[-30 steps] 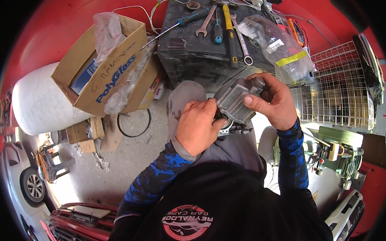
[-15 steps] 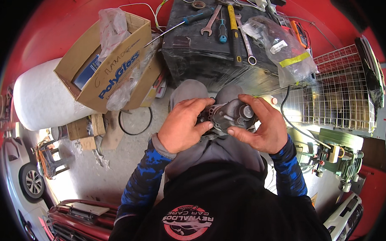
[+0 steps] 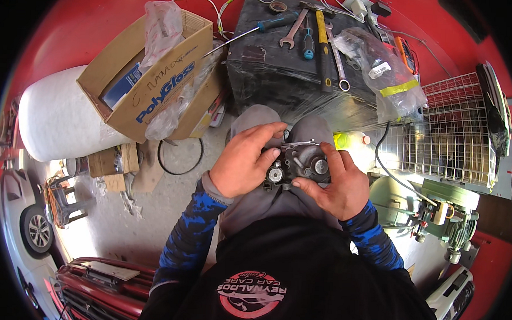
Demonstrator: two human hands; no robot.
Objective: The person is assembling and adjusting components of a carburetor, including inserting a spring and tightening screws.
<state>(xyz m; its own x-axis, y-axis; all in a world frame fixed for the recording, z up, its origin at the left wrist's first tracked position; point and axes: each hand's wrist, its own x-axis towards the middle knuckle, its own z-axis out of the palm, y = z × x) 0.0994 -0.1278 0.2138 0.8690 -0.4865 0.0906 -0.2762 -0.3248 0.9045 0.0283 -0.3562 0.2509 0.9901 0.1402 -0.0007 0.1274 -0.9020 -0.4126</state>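
Note:
Over my grey-trousered knees, a dark metal mechanical part [image 3: 295, 161] with round silver fittings and a thin bar along its top is held between both hands. My left hand [image 3: 244, 162] is closed on its left end, thumb on the upper face near a small silver fitting [image 3: 275, 175]. My right hand [image 3: 340, 182] grips the right side, fingers over the far edge and thumb at the near edge. The part's underside is hidden.
Ahead, a black wrapped box [image 3: 253, 75] carries wrenches [image 3: 335, 64], screwdrivers [image 3: 308, 46], a hammer [image 3: 322, 44] and a plastic bag [image 3: 388, 91]. Left are a cardboard box [image 3: 129, 88] and a black belt [image 3: 179, 168]. Right are a wire basket [image 3: 449, 121], a yellow bottle [image 3: 349, 140] and a green machine [image 3: 451, 209].
The part has been turned over and lowered between my knees, showing another face. My left hand has moved slightly left; my right hand has come down and left.

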